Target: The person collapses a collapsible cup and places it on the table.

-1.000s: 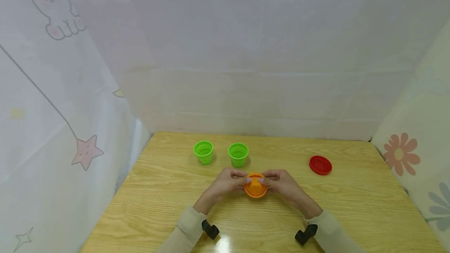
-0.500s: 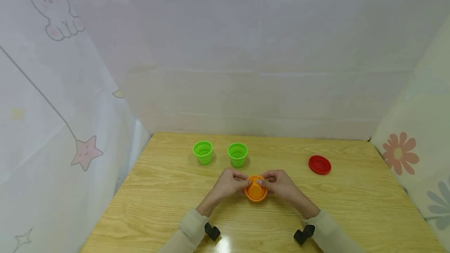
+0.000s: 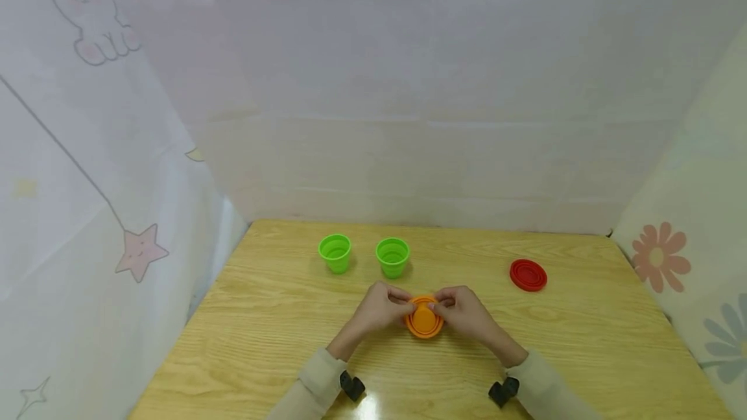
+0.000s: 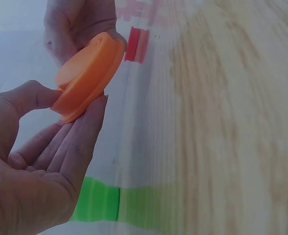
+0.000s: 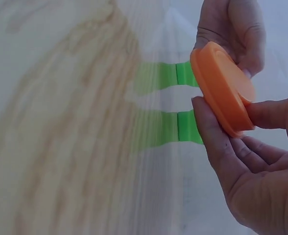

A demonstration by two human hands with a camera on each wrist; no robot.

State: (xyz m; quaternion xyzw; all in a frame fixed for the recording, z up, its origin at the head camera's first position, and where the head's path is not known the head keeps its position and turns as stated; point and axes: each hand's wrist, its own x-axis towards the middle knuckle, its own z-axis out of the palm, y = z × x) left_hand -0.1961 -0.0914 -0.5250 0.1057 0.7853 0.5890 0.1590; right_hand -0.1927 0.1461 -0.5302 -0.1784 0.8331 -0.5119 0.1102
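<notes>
An orange collapsible cup (image 3: 425, 320), mostly folded flat, is held above the table between both hands. The left hand (image 3: 382, 306) pinches its left side, thumb on the face toward the head camera and fingers behind. On the opposite side the right hand (image 3: 466, 312) pinches it the same way. In the left wrist view the orange cup (image 4: 90, 78) looks like a thick tilted disc, its centre bulging slightly on the thumb side. From the right wrist the orange cup (image 5: 222, 88) shows the same bulge, with the right thumb pressing at its edge.
Two green collapsible cups, a left one (image 3: 335, 253) and a right one (image 3: 393, 257), stand expanded behind the hands. A red collapsed cup (image 3: 528, 275) lies flat at the back right. The wooden table (image 3: 262, 316) meets a pale cloth backdrop (image 3: 432, 161).
The orange cup's raised middle has been pressed flatter under the thumbs. Both hands and the cup have shifted slightly toward the person. The green and red cups stay in place.
</notes>
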